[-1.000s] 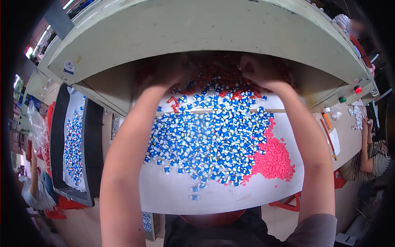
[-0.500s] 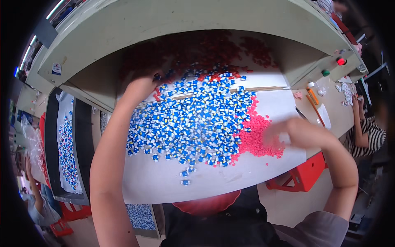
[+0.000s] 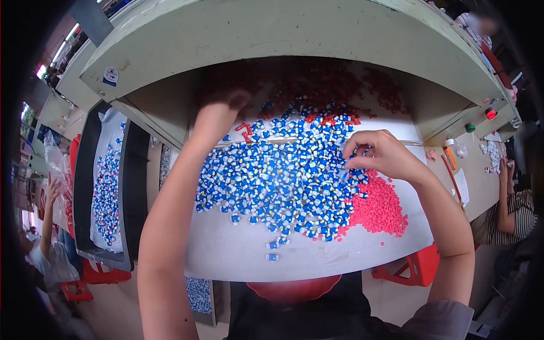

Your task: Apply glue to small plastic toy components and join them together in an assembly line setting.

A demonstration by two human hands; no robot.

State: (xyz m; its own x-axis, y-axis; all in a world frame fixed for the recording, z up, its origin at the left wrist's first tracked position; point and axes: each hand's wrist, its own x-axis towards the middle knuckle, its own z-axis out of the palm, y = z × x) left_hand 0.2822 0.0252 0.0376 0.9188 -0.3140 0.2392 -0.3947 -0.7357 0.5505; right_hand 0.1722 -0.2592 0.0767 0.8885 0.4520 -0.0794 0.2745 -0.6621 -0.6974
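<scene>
Under the cabinet's overhang, my left hand (image 3: 226, 109) reaches into shadow beside a few red pieces (image 3: 245, 130); its fingers are smeared and dark, so I cannot tell what they hold. My right hand (image 3: 377, 152) is closed in a pinch at the right edge of a wide heap of small blue and white plastic pieces (image 3: 272, 175). Whatever lies between its fingertips is too small to make out. Just below that hand, a pile of small pink pieces (image 3: 379, 207) spreads over the white sheet (image 3: 226, 249).
More red pieces (image 3: 323, 85) lie deep inside the pale green cabinet (image 3: 283, 28). A black tray (image 3: 136, 187) of mixed pieces stands at left. A red bowl (image 3: 294, 289) sits below the front edge, a red stool (image 3: 416, 266) at right. Other people work on both sides.
My right hand has moved left and away from me, from the pink pile to the edge of the blue and white heap. My left hand stays under the overhang. The whole view has shifted slightly.
</scene>
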